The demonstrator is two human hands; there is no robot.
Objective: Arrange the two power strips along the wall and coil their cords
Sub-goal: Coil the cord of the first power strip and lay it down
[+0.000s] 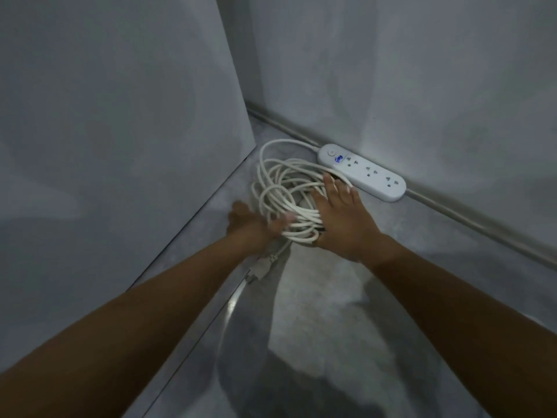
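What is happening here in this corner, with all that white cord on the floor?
A person is gathering a white cord into a loose coil on the floor. The right hand lies flat on the coil's right side, fingers straight. The left hand is at its near left edge, too blurred to tell the grip. One power strip lies along the wall, beside the coil. The plug lies loose near the left wrist. No second strip is in view.

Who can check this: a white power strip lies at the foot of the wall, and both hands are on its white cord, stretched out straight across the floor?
One error: the head view shows the cord coiled in loops, not stretched straight. The power strip lies along the wall, with left hand and right hand on the cord.
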